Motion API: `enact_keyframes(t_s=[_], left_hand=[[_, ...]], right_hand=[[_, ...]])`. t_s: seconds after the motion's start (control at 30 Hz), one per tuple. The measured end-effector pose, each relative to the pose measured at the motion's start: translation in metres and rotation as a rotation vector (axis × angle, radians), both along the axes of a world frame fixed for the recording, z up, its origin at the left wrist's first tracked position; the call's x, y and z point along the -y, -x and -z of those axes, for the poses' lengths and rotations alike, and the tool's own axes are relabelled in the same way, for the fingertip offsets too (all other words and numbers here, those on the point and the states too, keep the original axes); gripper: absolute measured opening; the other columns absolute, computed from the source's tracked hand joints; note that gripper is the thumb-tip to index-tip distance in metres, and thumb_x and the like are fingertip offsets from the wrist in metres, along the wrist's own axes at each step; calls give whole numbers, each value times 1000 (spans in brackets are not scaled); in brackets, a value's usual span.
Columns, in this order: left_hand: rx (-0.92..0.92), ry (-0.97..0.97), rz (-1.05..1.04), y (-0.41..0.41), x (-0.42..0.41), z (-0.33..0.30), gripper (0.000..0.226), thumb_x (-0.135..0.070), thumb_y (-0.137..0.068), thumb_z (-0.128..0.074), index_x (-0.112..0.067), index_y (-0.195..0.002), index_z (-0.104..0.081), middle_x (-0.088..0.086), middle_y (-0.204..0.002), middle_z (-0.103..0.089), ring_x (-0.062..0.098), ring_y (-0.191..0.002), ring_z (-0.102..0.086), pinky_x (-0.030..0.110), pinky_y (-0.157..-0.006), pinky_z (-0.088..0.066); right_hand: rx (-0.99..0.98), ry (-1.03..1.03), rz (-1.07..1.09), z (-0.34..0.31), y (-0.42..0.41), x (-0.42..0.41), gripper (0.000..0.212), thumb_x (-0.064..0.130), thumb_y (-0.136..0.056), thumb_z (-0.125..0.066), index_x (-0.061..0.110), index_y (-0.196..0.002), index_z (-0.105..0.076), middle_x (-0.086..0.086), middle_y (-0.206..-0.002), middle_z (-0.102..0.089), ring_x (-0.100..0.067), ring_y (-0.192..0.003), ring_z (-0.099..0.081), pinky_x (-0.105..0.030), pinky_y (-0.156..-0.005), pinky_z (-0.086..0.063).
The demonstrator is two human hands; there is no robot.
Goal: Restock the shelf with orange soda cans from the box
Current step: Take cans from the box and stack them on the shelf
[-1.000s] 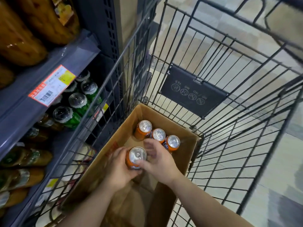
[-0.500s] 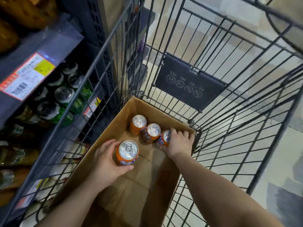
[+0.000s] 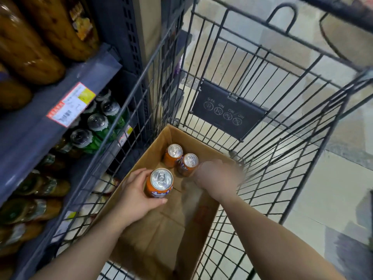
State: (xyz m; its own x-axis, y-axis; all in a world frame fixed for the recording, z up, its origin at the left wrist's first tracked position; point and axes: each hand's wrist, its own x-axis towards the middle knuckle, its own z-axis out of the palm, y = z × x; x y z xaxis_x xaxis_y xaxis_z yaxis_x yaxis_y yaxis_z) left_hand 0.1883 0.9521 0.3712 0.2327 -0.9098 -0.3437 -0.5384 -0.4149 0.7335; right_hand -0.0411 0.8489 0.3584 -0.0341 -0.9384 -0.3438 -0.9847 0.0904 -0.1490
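Left hand (image 3: pixel 137 196) grips an upright orange soda can (image 3: pixel 159 183) above the cardboard box (image 3: pixel 153 235); right hand (image 3: pixel 219 174), blurred, reaches beside two cans (image 3: pixel 181 159) inside, fingers' state unclear.

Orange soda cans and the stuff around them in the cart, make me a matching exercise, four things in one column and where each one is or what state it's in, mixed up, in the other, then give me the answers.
Things
1. can with the nearest top
2. cardboard box
3. green bottles
4. right hand

Places or states
A. standing on a shelf left of the cart
B. blurred, at the box's right wall beside two standing cans
C. held in the grip of the left hand
D. open, sitting inside the wire cart

Pairs: 1-C, 2-D, 3-A, 4-B
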Motion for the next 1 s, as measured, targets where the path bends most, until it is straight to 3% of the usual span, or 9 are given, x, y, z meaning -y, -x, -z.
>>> enact_keyframes(t_s=[0.17,0.33,0.4,0.47,0.57,0.7,0.8,0.93,1.0], left_hand=[[-29,94,32,-11,-7,-67,84,-29,-48,-97,-20,-123,-59,1,-125,-51,22,-120,-49,36,-106,-38],[-81,207,104,-35,-34,-153,100,-57,-36,-80,-16,-123,-57,3,-119,-54,16,-112,-53,26,-99,-39],[-141,241,91,-47,-55,-186,97,-51,-37,-83,-21,-124,-53,4,-123,-54,16,-115,-55,33,-105,-42],[-172,260,64,-58,-84,-219,90,-42,-43,-90,-33,-122,-49,-3,-126,-52,8,-115,-57,28,-101,-47],[-245,309,-19,-71,-140,-263,85,-26,-51,-94,-30,-123,-50,-3,-122,-63,9,-110,-64,23,-94,-51],[-346,413,-218,-67,-245,-316,88,-25,-46,-92,-23,-124,-51,-4,-111,-74,10,-103,-69,24,-89,-53],[-385,503,-352,-63,-336,-351,85,-23,-45,-92,-23,-122,-53,-5,-107,-76,10,-97,-70,22,-82,-54],[-351,615,-564,-55,-465,-389,72,-8,-54,-86,-17,-119,-55,-2,-103,-76,9,-92,-69,22,-78,-54],[-299,664,-689,-48,-531,-404,70,-11,-53,-85,-16,-118,-57,-2,-104,-76,9,-93,-68,25,-81,-54]], right_hand=[[422,-71,37,-84,-15,-32,74,52,-63,-81,29,-124,-46,7,-109,-67,-26,-113,-59,-40,-102,-42],[742,-36,-158,-186,-39,-63,63,27,-66,-88,35,-115,-50,13,-106,-64,-8,-101,-63,-37,-95,-51],[824,-45,-251,-225,-50,-74,63,24,-67,-89,35,-116,-50,13,-109,-63,-5,-99,-64,-31,-92,-53],[901,-73,-330,-261,-62,-89,68,20,-66,-89,29,-122,-52,8,-115,-65,-4,-101,-65,-26,-91,-53],[1071,-130,-418,-304,-84,-121,69,9,-66,-88,19,-125,-55,-1,-119,-69,-13,-107,-66,-33,-97,-52],[1243,-326,-577,-353,-116,-190,60,18,-67,-83,13,-123,-63,-8,-113,-74,-21,-99,-70,-33,-81,-56],[1359,-548,-658,-380,-141,-254,62,22,-74,-84,16,-130,-59,-13,-120,-70,-25,-95,-70,-36,-68,-57],[1423,-894,-798,-404,-187,-353,62,22,-84,-72,27,-141,-46,-11,-135,-62,-34,-116,-63,-57,-92,-52],[1418,-1006,-867,-415,-211,-415,67,19,-83,-69,30,-143,-41,-9,-134,-64,-35,-117,-63,-62,-96,-48]])
